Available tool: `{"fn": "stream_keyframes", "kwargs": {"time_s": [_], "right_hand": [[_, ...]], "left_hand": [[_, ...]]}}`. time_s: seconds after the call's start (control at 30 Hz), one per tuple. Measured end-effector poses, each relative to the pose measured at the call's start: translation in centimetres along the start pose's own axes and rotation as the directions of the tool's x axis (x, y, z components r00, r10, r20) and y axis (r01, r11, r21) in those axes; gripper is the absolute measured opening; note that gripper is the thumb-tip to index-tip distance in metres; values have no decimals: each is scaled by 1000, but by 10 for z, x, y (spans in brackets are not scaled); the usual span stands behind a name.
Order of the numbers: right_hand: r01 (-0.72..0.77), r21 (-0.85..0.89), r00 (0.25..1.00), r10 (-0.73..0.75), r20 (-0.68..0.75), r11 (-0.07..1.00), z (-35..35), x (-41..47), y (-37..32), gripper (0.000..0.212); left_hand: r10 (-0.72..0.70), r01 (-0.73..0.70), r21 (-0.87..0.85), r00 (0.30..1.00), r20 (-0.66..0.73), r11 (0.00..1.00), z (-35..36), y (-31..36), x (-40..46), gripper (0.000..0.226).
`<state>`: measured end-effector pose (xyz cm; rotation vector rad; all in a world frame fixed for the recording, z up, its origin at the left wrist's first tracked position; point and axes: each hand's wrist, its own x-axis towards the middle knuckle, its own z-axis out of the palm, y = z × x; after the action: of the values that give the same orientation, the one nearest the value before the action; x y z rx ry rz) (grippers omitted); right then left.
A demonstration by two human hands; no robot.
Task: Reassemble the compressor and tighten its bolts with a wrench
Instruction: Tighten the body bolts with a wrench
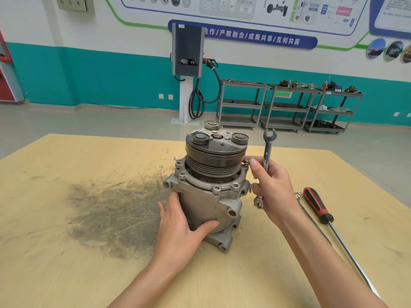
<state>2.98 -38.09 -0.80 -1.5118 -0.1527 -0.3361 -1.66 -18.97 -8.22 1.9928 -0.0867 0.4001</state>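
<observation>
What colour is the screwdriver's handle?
Red with black grip sections, on the long-shafted screwdriver lying on the table; head view.

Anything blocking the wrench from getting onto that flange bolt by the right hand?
Nothing visible. The right hand holds the wrench upright, its fingertips on the bolt; only the pulley sits close beside it.
</observation>
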Motion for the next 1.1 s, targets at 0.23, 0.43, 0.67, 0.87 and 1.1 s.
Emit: {"fn": "stream_keyframes", "kwargs": {"time_s": [0.23, 0.43, 0.67, 0.87, 1.1], "right_hand": [[-14, -26, 1000, 14, -16, 1000, 4, 1, -3, 11], [0, -2, 1000, 0, -10, 1000, 4, -3, 1, 14], [-4, -37, 999, 2, -38, 999, 5, -2, -1, 9], [-6, -31, 1000, 5, -31, 999, 6, -4, 4, 21], [1, -51, 998, -4, -57, 999, 9, -3, 1, 13]], "left_hand": [[-2, 2, -10, 1000, -5, 1000, -1, 0, 0, 110], [-5, 5, 3, 1000, -11, 1000, 1, -2, 1, 104], [4, -4, -1, 1000, -29, 1000, 1, -2, 1, 103], [2, -2, -1, 999, -40, 1000, 1, -3, 1, 103], [7, -7, -9, 999, -36, 1000, 1, -3, 1, 107]]}}
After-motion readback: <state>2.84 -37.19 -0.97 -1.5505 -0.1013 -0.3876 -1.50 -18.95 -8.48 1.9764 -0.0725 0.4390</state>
